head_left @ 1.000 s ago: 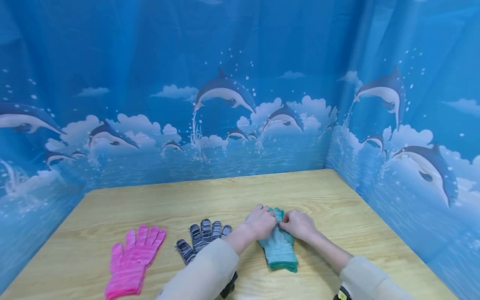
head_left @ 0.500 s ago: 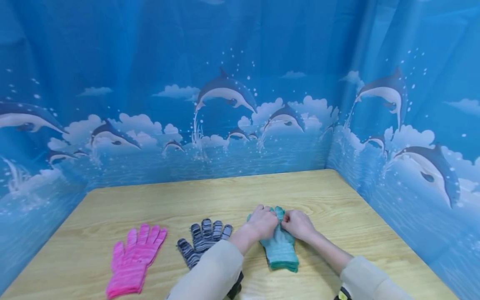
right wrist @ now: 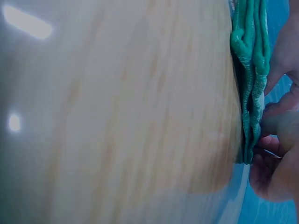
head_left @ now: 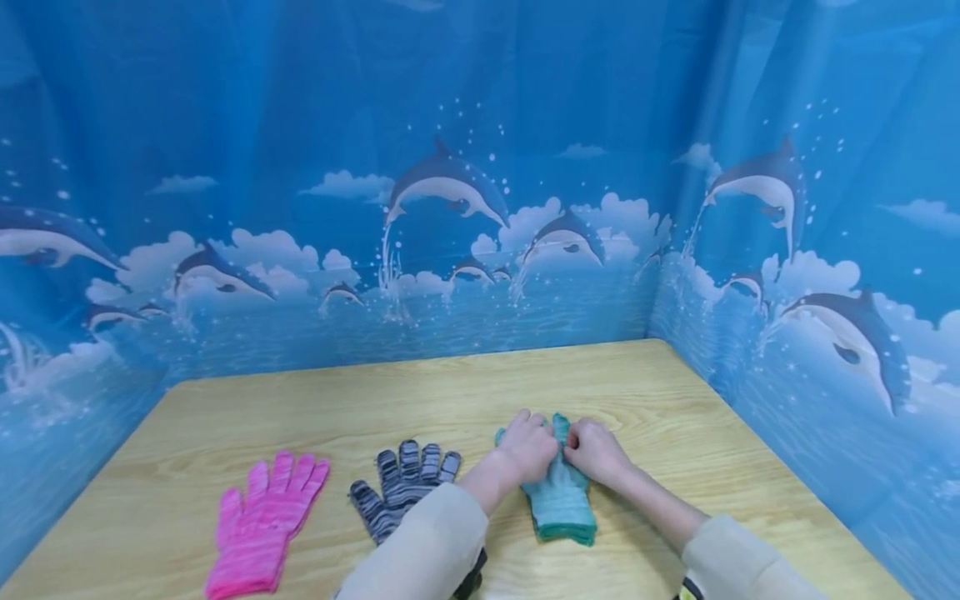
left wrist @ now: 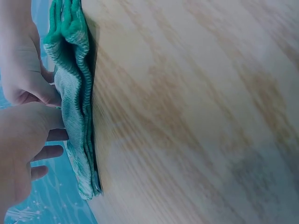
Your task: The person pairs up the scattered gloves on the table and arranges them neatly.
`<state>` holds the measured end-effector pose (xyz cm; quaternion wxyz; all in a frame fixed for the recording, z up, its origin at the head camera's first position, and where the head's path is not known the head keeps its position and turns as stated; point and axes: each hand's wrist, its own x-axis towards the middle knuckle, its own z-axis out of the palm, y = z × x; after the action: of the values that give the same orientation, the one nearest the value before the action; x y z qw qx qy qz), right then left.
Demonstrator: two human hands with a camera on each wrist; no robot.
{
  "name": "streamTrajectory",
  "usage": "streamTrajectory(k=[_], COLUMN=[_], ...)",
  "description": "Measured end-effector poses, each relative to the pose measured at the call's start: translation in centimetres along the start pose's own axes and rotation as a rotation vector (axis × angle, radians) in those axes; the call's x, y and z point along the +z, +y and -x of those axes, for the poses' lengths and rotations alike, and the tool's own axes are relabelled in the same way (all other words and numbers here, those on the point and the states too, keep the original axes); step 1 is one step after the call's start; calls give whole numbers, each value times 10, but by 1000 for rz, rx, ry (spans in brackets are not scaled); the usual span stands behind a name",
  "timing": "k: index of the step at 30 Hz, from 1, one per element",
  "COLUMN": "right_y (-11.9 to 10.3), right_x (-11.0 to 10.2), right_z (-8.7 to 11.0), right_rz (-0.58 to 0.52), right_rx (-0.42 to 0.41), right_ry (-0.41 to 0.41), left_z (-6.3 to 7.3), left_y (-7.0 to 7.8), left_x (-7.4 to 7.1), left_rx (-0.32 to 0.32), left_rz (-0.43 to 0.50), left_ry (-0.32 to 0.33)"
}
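Observation:
A light green knitted glove (head_left: 564,504) with a darker green cuff lies on the table, its cuff toward me. In the left wrist view, the stacked cloth layers of the glove (left wrist: 72,88) show from the side. My left hand (head_left: 527,448) lies over the glove's left finger part and grips the cloth there, covering some of the fingers. Beside it, at the right edge, my right hand (head_left: 596,452) pinches the glove with bent fingers. The right wrist view has the right hand (right wrist: 280,161) close against the cloth. One glove finger stands out between the two hands.
A black and grey striped glove (head_left: 405,487) lies left of the green one, partly under my left sleeve (head_left: 423,546). Farther left is a pink glove (head_left: 262,529). A dolphin-print blue curtain (head_left: 337,200) rises behind the wooden table (head_left: 322,408).
My left hand and forearm have shifted slightly to the right and toward me along the green glove. The right hand keeps nearly the same place. The other gloves lie still.

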<state>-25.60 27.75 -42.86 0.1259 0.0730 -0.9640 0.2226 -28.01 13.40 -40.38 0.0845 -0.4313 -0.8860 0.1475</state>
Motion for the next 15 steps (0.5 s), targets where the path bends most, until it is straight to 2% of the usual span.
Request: streamTrajectory(k=[4,8,15], right_y=[-2,-5,-6], right_x=[-2,-7,-14], right_z=[-2,-5,-7], right_rz=[27,6,64], right_rx=[29,72,116], right_ry=[-23,-60,-94], left_z=[0,1,3], left_y=[0,0,-1], left_x=[1,1,1], left_rx=[4,15,86], left_rz=[-2,-4,-136], left_ry=[6,4,36])
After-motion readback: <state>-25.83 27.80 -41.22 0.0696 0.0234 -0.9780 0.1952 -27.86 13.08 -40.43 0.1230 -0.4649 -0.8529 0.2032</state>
